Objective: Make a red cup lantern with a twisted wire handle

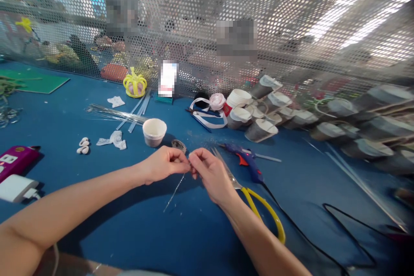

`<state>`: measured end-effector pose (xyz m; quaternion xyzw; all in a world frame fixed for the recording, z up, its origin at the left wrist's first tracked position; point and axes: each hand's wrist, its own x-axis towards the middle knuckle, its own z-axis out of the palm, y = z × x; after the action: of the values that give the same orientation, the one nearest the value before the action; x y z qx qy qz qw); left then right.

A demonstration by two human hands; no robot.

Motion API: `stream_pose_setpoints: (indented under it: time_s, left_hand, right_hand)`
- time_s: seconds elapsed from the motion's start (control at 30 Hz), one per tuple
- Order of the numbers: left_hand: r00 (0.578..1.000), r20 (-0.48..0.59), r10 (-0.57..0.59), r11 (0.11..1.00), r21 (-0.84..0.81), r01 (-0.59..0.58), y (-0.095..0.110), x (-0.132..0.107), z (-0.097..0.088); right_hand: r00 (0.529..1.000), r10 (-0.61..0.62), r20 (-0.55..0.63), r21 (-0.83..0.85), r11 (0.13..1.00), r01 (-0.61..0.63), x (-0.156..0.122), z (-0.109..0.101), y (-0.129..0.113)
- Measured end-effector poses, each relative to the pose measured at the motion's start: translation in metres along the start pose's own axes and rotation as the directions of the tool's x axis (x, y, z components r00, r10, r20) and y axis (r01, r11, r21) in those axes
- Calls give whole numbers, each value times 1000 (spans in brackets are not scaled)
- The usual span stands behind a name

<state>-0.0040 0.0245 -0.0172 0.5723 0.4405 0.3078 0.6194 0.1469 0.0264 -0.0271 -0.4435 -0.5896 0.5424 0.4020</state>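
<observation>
Fingertip to fingertip above the middle of the table, my left hand (164,164) and my right hand (211,174) are both closed in a pinch on a thin wire (175,193). Its twisted, silvery tail hangs down toward the table; the rest is hidden by my fingers. Just behind my left hand lies a small coil of thin wire (179,145), beside a white paper cup (154,133). Yellow-handled scissors (250,198) lie partly under my right wrist. A blue hot glue gun (246,159) with a red trigger rests to their right.
Grey-and-white cups (261,130) crowd the back right. Straight wires (118,113), glue sticks (139,111) and a yellow crown-shaped piece (135,85) lie back left. A purple power strip (19,159) with a white charger (18,188) sits at left. A perforated metal screen (194,8) bounds the table.
</observation>
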Motion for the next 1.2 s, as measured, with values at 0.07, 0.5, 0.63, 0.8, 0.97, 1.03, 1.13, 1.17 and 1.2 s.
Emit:
stream_pose_setpoints:
  time_s: [0.07,0.5,0.63,0.8,0.97,1.03,1.13,1.17,1.2]
  left_hand:
    - [1000,-16,-4,1000,-14,4,-1,0,1]
    - [991,106,84,983,156,-100,10,1,-11]
    - [990,58,131,942,304,-142,9,2,-11]
    - [995,15,94,961,261,-95,7,2,-8]
    - [998,-3,60,985,164,-59,6,1,-6]
    - [999,12,30,995,92,-31,6,1,-6]
    - [999,38,-17,999,31,16,5,2,-7]
    - [999,39,-17,999,41,15,4,2,-7]
    - [999,38,-5,998,61,3,3,2,-7]
  right_hand:
    - [1000,6,-20,8,1000,-6,0,2,0]
    - [999,1,-47,-68,998,-4,0,0,3]
    - [999,-21,-48,-134,991,14,0,0,4]
    - [997,-24,-73,-144,989,14,0,1,6]
    - [998,31,-48,-2,1000,-31,-1,3,1]
    - [999,47,3,112,993,-47,-1,3,-2]
    - [996,71,54,189,979,-80,-1,2,-4]
    - [996,77,53,181,980,-86,-1,2,-4]
    - [996,80,47,165,982,-86,0,1,-3]
